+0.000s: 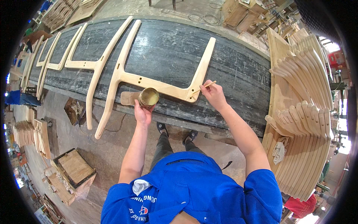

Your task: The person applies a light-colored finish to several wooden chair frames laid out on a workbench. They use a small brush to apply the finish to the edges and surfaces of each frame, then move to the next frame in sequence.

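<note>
A pale wooden chair side frame [158,86] lies across the dark worn table in front of me, with drilled holes near its joints. My left hand [143,113] is wrapped round a small round can [150,97] holding a yellowish liquid, probably glue. The can is beside the frame's crosspiece, over the table's near edge. In my right hand [213,95] I pinch a thin wooden stick [205,86]. Its tip is at the frame's right corner, by the holes there. A flat light wooden piece [128,98] lies left of the can.
More wooden frames [82,64] lie in a row to the left on the dark table [167,41]. At right stand stacked curved wooden parts [298,149] with a white rag [279,152]. A wooden box [74,168] sits on the floor at lower left.
</note>
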Available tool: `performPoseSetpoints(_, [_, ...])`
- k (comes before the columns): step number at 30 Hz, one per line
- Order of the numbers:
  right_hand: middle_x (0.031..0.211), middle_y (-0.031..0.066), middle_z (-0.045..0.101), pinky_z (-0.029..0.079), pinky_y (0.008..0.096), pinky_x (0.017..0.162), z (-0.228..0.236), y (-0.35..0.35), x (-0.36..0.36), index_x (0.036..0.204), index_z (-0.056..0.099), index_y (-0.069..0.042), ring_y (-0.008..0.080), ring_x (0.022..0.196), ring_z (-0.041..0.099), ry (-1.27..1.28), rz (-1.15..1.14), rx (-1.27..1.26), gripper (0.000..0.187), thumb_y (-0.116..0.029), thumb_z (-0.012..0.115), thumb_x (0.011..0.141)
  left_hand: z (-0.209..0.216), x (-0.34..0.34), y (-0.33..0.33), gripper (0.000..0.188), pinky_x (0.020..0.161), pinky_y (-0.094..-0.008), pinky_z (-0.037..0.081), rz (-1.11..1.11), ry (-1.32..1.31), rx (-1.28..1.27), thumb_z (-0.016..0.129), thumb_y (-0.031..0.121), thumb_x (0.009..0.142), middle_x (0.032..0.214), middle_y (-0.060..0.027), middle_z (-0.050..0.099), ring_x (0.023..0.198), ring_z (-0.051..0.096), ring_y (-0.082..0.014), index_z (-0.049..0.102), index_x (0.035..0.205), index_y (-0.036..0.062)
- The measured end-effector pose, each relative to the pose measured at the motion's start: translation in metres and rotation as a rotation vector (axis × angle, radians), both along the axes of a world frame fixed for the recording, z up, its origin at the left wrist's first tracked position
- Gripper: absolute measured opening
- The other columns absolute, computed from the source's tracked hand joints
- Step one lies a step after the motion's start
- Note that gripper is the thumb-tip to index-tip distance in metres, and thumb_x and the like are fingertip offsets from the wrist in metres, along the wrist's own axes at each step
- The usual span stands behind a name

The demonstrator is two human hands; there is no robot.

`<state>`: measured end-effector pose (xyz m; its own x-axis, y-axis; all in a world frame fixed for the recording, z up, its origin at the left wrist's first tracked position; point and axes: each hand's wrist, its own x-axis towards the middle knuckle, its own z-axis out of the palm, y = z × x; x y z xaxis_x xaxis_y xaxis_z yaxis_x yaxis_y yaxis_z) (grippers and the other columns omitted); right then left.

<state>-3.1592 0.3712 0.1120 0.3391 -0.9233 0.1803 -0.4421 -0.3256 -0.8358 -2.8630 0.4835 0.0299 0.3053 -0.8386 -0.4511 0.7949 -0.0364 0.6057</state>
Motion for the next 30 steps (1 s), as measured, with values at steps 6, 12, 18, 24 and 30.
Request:
performPoseSetpoints(6, [0.061, 0.0114, 0.052, 0.042, 0.032, 0.053, -0.003, -0.006, 0.0, 0.078, 0.052, -0.002, 0.0227, 0.053, 0.052, -0.03, -0.047, 0.017, 0.018, -0.014, 0.064, 0.084, 0.004, -0.002, 0.003, 0.052, 0.089, -0.0446, 0.049, 0.003, -0.028, 0.043, 0.027, 0.048, 0.097, 0.125, -0.0107, 0.052, 0.111, 0.054, -0.0272, 0.043, 0.127, 0.0078])
performPoseSetpoints(12, [0.064, 0.0119, 0.054, 0.044, 0.0331, 0.054, -0.02, -0.009, 0.002, 0.08, 0.054, -0.003, 0.0253, 0.056, 0.055, -0.005, -0.034, -0.084, 0.016, -0.014, 0.064, 0.083, 0.006, -0.005, 0.004, 0.051, 0.088, -0.0447, 0.049, 0.001, -0.042, 0.052, 0.028, 0.048, 0.097, 0.124, -0.0101, 0.052, 0.11, 0.054, -0.0269, 0.044, 0.126, 0.0085])
performPoseSetpoints(18, [0.076, 0.0096, 0.057, 0.049, 0.0377, 0.063, 0.004, -0.03, -0.013, 0.08, 0.057, -0.008, 0.0284, 0.072, 0.06, 0.337, 0.521, -0.211, 0.005, -0.01, 0.061, 0.079, 0.006, 0.0, 0.004, 0.047, 0.087, -0.0447, 0.048, 0.006, -0.047, 0.047, 0.032, 0.046, 0.097, 0.125, -0.0094, 0.049, 0.11, 0.053, -0.0262, 0.041, 0.126, 0.01])
performPoseSetpoints(24, [0.081, 0.0063, 0.057, 0.049, 0.0387, 0.07, 0.024, -0.05, -0.029, 0.08, 0.061, -0.011, 0.0271, 0.083, 0.06, 0.497, 0.819, -0.223, 0.01, -0.002, 0.057, 0.075, 0.01, -0.007, 0.0, 0.05, 0.09, -0.0453, 0.048, -0.021, -0.072, 0.048, 0.029, 0.047, 0.097, 0.126, -0.0111, 0.049, 0.112, 0.052, -0.027, 0.041, 0.127, 0.0082])
performPoseSetpoints(30, [0.081, 0.0062, 0.064, 0.052, 0.0294, 0.067, 0.033, -0.039, -0.033, 0.083, 0.06, -0.003, 0.0172, 0.074, 0.063, 0.089, 0.313, 0.229, 0.006, -0.008, 0.062, 0.081, 0.02, -0.002, 0.002, 0.054, 0.092, -0.046, 0.046, -0.005, -0.093, 0.037, 0.027, 0.047, 0.097, 0.127, -0.0125, 0.049, 0.115, 0.05, -0.0281, 0.04, 0.129, 0.0063])
